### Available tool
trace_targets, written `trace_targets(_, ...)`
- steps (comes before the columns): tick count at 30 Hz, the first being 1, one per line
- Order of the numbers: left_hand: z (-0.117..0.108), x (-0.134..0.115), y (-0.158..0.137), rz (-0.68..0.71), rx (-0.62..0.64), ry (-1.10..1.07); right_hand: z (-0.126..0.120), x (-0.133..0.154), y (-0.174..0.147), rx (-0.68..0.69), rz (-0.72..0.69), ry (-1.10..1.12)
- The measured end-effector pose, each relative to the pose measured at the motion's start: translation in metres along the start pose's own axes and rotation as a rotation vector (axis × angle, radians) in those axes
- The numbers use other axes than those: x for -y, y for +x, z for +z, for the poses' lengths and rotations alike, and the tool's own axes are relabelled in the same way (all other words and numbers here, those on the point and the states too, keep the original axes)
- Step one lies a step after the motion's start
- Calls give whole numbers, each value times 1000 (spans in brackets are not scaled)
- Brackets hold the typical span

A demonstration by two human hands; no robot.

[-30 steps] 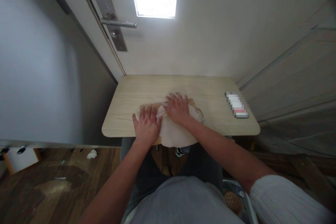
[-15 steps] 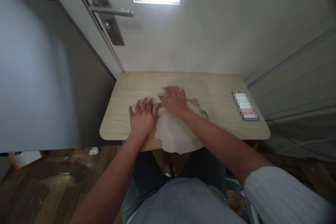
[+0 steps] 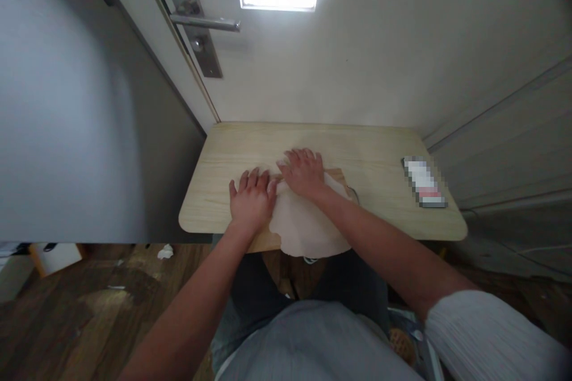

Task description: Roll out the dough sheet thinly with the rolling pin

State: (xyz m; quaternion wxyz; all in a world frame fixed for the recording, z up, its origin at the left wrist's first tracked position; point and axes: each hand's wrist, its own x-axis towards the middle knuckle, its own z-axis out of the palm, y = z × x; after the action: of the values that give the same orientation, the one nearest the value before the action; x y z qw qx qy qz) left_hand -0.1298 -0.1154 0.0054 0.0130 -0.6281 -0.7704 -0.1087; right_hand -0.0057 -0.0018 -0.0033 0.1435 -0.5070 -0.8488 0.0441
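Observation:
A thin, pale sheet that looks like rolled-out dough [image 3: 308, 229] lies on a wooden board [image 3: 263, 243]. Its wavy near edge hangs past the board toward my lap. My left hand [image 3: 254, 199] is laid flat with fingers spread at the sheet's far left edge. Farther forward, my right hand [image 3: 304, 172] rests palm down on the far part of the sheet, fingers stretched out. Neither hand is closed around anything visible. What lies directly under the palms is hidden. A curved loop [image 3: 354, 194] sticks out at the board's right side.
The board sits at the near edge of a small light wood table [image 3: 379, 149]. A phone-like blurred object [image 3: 424, 183] lies on its right side. Behind stands a door with a metal handle [image 3: 208, 22]. Crumpled white paper [image 3: 165, 251] is on the floor at left.
The camera view has shifted slightly, so the table and door appear farther right. Both hands stay in about the same place on the sheet, with fingers still outstretched.

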Motion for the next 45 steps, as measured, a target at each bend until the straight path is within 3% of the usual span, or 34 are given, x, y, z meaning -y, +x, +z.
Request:
trace_targets(8,1,-20,-62,110,-65,-45,-12,-19,-83,-6,-60,9)
trace_targets(12,0,-24,-77,139,-69,-42,-9,-23,-101,-23,-28,22)
trace_targets(32,7,15,33,4,52,-15,9,-2,19,-23,3,0)
trace_targets(39,13,25,47,3,115,-33,14,-3,30,-5,-4,-19)
trace_targets(45,3,11,20,43,57,-4,4,-3,5,-7,-5,-27)
